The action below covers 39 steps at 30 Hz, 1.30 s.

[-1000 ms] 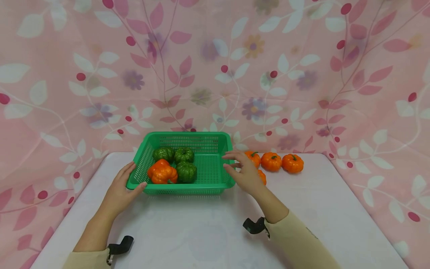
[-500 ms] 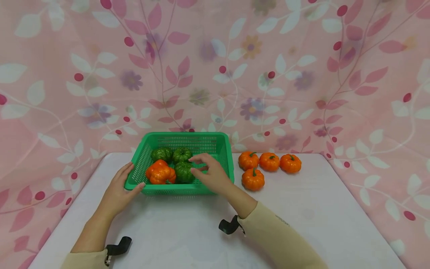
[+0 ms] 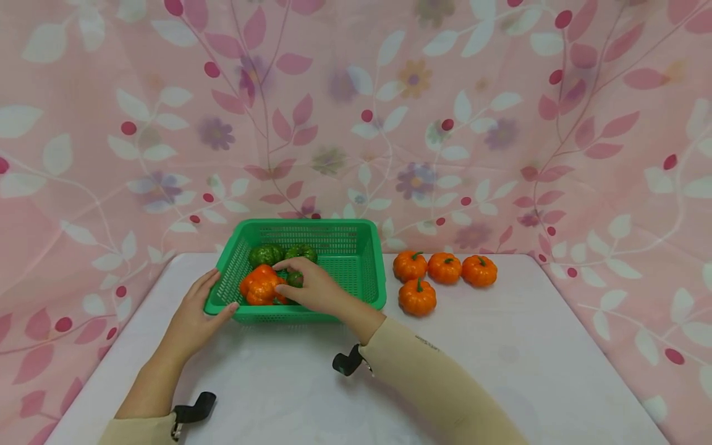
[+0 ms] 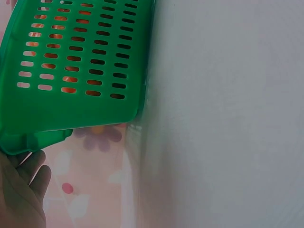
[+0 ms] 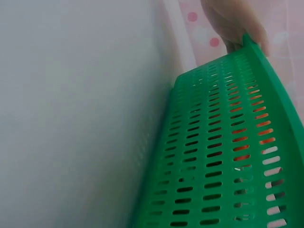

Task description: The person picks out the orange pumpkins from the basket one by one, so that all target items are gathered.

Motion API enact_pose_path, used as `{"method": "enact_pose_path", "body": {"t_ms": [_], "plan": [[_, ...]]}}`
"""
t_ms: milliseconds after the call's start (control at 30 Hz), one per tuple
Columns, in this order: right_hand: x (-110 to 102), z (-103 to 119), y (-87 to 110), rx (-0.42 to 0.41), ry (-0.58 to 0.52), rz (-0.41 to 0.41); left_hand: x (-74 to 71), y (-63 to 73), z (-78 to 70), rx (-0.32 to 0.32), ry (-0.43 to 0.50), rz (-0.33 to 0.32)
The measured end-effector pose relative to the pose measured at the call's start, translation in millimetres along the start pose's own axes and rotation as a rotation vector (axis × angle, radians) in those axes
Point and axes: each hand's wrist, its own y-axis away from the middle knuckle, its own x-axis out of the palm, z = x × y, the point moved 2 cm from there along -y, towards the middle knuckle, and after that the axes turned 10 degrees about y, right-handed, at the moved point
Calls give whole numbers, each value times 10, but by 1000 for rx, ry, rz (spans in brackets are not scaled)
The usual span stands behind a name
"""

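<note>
A green plastic basket (image 3: 311, 313) with slotted sides stands at the back of the table. In its left part lie orange mini pumpkins (image 3: 260, 286) in a tight clump, with green mini pumpkins (image 3: 266, 255) behind and beside them. My left hand (image 3: 191, 318) holds the basket's near left corner, thumb over the front rim and fingers along the left side. My right hand (image 3: 317, 287) reaches over the front rim, its index finger and thumb apart at the right side of the orange clump. It hides most of the nearest green pumpkin.
Several more orange mini pumpkins (image 3: 417, 298) sit on the white tablecloth (image 3: 500, 358) just right of the basket. A pink floral curtain (image 3: 356, 123) hangs right behind the table. Black camera mounts (image 3: 347, 360) stick out from both sleeves.
My right hand has swept left from beside the orange pumpkins on the table, across the basket, to the orange clump inside. The left hand and the basket keep their places.
</note>
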Motion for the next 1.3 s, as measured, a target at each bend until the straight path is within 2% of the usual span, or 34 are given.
{"method": "enact_pose_path", "body": {"t_ms": [200, 367, 500, 700, 967, 1133, 1300], "plan": [[105, -3, -158, -16, 137, 98, -11, -2, 2, -10, 5, 14], [170, -42, -248, 10, 222, 175, 0, 6, 10, -12, 0, 14], [197, -67, -293, 36, 270, 206, 7, 4, 4, -18, -5, 17], [202, -84, -317, 60, 251, 188, 5, -5, -12, -15, -4, 11], [142, -61, -307, 20, 231, 135, -2, -12, -4, -10, -8, 11], [-18, 14, -261, 8, 247, 75, -9, -11, -17, -11, -4, 8], [-280, 122, -140, -19, 209, 31, -21, -2, -31, -16, -2, 5]]}}
